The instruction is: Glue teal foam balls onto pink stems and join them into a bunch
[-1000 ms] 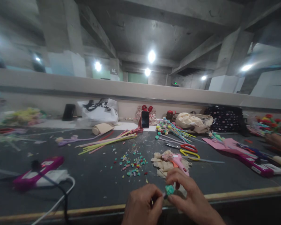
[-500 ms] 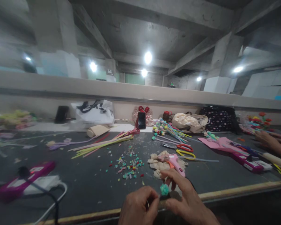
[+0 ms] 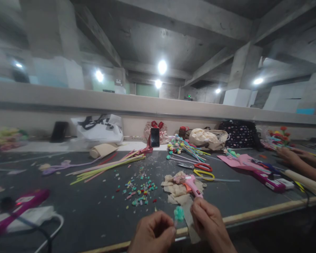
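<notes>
Near the front edge of the table, my left hand is closed in a pinch beside a small teal flower. The flower stands just past its fingertips; its thin stem is hardly visible. My right hand is curled closed, right of the flower, with its knuckles by the handle end of a pink glue gun. What sits inside those fingers is hidden. The glue gun lies on a crumpled beige cloth. Part of the cloth hangs over the edge between my hands.
Small coloured scraps are scattered left of the cloth. Scissors with red and yellow handles lie behind it. Pipe cleaners, finished flower stems and an upright phone are farther back. Another person's hands are at the right.
My right hand has drawn its spread fingers into a closed grip, away from the flower. The flower stays by my left fingertips. The whole view has shifted slightly.
</notes>
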A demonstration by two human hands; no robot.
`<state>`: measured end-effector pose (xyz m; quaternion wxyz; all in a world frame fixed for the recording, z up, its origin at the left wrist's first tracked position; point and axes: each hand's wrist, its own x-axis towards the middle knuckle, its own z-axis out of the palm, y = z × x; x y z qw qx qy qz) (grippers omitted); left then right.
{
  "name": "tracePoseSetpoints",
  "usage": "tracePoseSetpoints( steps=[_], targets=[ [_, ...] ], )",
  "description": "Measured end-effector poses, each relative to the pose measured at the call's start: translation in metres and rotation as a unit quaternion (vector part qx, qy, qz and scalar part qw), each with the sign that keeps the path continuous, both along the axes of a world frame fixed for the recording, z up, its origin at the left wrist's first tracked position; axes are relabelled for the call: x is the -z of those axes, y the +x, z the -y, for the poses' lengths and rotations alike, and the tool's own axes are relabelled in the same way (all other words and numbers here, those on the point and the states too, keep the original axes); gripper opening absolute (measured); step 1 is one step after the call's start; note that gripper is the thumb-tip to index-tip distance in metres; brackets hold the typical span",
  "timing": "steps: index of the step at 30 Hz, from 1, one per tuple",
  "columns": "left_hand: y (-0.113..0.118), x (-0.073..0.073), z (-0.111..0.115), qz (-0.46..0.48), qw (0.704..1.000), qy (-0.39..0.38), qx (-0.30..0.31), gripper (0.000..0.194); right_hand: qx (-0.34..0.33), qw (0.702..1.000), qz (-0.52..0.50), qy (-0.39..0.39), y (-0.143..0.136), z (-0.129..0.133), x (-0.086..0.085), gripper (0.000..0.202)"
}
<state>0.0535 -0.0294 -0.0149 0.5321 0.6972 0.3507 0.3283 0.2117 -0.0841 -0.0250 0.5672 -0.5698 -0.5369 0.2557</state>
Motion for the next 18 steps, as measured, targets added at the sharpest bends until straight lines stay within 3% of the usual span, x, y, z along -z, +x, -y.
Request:
tracePoseSetpoints(
  steps=[4, 7, 12, 18],
  targets=[
    [0.001, 0.002, 0.0, 0.017, 0.999, -0.04, 0.013, 0.005, -0.006, 1.0, 0.011, -0.005, -0.007, -0.005, 0.012, 0.046],
    [0.003, 0.003, 0.0, 0.035, 0.995, -0.089, 0.023, 0.004, -0.007, 0.999, -0.037, 0.012, -0.009, -0.009, 0.017, 0.046],
    [0.004, 0.003, 0.001, 0.084, 0.983, -0.159, 0.045, 0.019, -0.063, 0.991, -0.113, 0.022, -0.011, -0.009, 0.016, 0.031],
    [0.005, 0.006, -0.002, 0.148, 0.961, -0.23, 0.045, 0.032, -0.103, 0.981, -0.162, -0.014, -0.02, -0.009, 0.022, 0.032]
  ],
)
